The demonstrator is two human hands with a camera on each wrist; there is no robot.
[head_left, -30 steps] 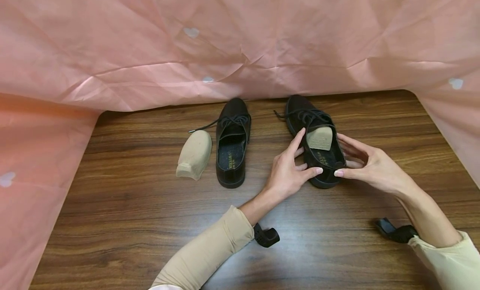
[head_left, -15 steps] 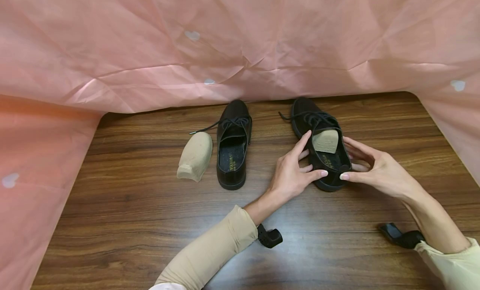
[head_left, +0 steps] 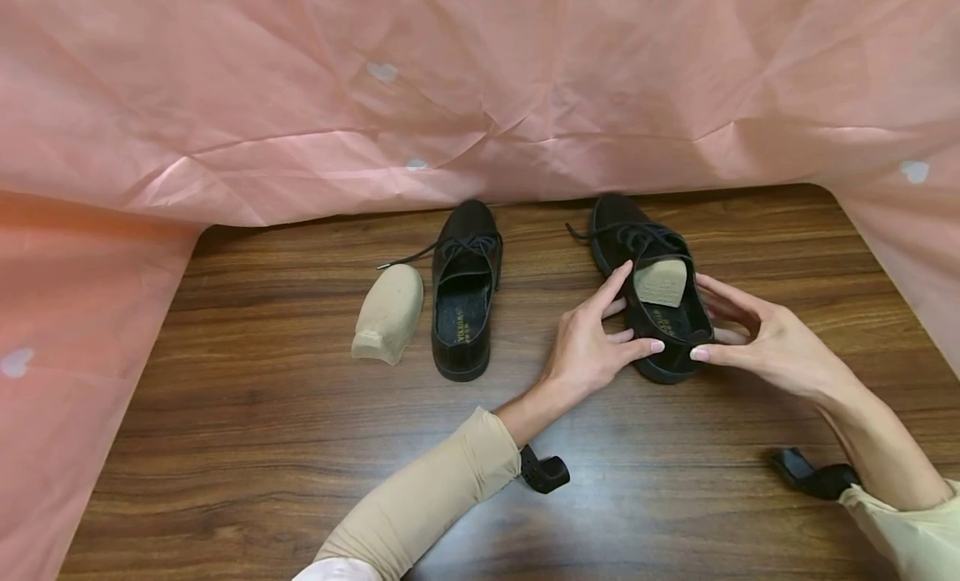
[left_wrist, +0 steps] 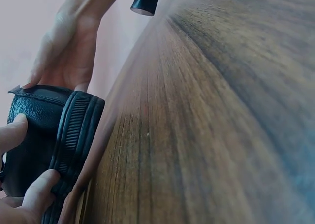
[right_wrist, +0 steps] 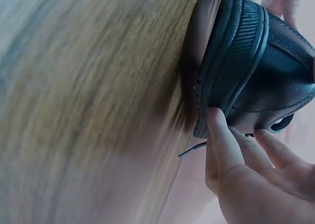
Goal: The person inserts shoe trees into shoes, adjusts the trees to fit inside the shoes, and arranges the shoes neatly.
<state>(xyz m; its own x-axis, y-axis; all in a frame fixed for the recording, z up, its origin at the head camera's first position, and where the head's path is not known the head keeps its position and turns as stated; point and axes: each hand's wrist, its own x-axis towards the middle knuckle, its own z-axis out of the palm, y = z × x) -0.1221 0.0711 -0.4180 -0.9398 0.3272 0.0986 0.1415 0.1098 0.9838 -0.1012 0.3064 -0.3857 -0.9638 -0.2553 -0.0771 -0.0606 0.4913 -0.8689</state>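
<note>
Between both hands a black lace-up shoe is held by its heel end, toe angled to the far left. My left hand grips its left side, thumb at the back of the heel. From the right, my right hand holds the other side, its thumb also at the heel. Inside the opening sits a beige moulded shoe insert, its front part hidden under the laces. In the right wrist view, the fingers press along the sole's edge and upper. The ribbed sole stands close over the tabletop in the left wrist view.
Left of the held shoe stands its matching black shoe, a loose lace trailing left. A second beige insert lies beside it. The brown wooden table is bordered by a pink curtain with pale hearts, at the back and sides.
Both hands have shifted the held shoe to the right, most of it in the first half second. The other shoe and the loose insert have stayed in place.
</note>
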